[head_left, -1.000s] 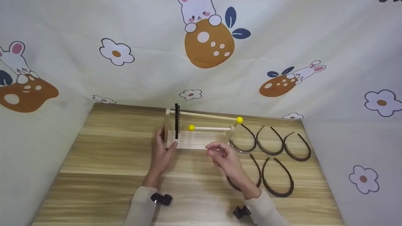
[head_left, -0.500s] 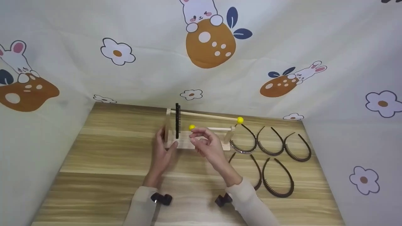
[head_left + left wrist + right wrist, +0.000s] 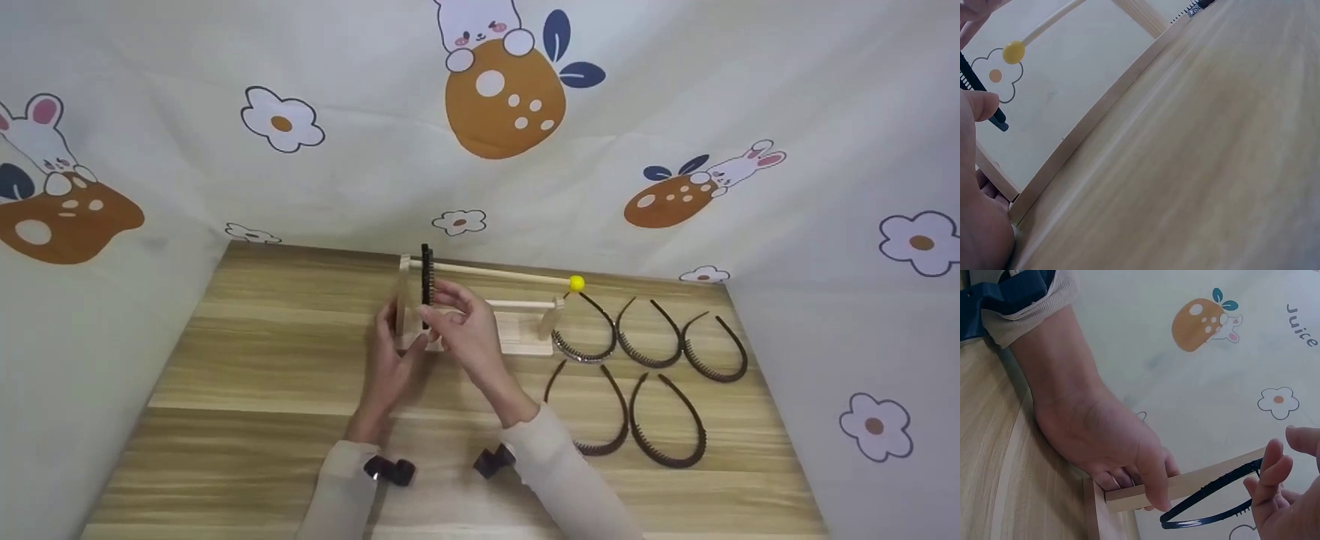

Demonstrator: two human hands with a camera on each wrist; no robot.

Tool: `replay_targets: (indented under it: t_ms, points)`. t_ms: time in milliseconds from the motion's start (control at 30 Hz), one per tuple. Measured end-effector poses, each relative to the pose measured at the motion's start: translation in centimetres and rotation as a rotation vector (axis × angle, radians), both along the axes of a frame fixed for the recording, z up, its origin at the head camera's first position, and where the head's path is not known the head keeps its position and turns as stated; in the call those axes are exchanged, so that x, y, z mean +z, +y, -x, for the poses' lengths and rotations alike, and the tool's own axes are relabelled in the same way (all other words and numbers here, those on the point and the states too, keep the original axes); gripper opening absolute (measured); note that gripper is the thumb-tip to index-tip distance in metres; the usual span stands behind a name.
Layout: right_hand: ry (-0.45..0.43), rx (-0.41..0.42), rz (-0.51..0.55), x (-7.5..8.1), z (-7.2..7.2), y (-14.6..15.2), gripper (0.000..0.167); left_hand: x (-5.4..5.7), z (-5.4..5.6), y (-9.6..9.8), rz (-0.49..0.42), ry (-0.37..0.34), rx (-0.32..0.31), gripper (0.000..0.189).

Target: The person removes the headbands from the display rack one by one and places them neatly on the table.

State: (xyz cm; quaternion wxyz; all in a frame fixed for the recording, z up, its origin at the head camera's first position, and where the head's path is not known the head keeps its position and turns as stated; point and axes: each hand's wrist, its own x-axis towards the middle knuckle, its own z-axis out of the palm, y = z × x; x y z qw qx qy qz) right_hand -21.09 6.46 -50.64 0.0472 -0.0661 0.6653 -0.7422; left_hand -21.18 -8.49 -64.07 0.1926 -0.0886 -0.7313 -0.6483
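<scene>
A wooden rack has an upper rod and a shorter lower rod. Over the upper rod, near its left end, hangs a black toothed headband, also visible in the right wrist view. My left hand grips the rack's left post, fingers behind it. My right hand is at the headband, its thumb and fingers bent around the band's near side. In the head view the right hand hides the lower rod's yellow ball, which shows in the left wrist view.
Several dark toothed headbands lie on the table right of the rack, among them one in the back row and one in front. A printed cloth stands behind the wood-grain table. The upper rod ends in a yellow ball.
My right hand has moved left and slightly up, from the rack's front edge past the lower rod to the hanging headband. The left hand keeps hold of the post.
</scene>
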Motion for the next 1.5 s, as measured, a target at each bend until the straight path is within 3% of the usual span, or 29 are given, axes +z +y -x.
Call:
replay_targets:
  t_ms: [133, 367, 500, 800, 1233, 1500]
  points:
    - [0.009, -0.015, 0.005, -0.1, 0.5, -0.3, 0.045, 0.2, 0.3, 0.1, 0.017, 0.014, 0.003, 0.077]
    - [0.059, -0.016, 0.013, -0.3, 0.8, -0.6, 0.024, 0.2, 0.2, 0.3, -0.019, -0.056, -0.017, 0.076]
    - [0.062, -0.019, 0.013, -0.3, 0.8, -0.6, 0.021, 0.0, 0.1, 0.3, -0.025, -0.054, -0.013, 0.075]
    - [0.081, -0.05, 0.053, 0.5, 0.8, 0.6, 0.022, 0.0, 0.1, 0.3, -0.015, -0.011, -0.001, 0.078]
    - [0.243, -0.084, 0.055, 1.6, 0.1, 1.5, 0.025, -0.1, -0.1, 0.1, -0.044, -0.03, -0.011, 0.078]
    - [0.291, -0.125, 0.087, 2.4, 0.0, 2.3, 0.022, 0.1, -0.1, 0.1, -0.056, -0.042, -0.023, 0.076]
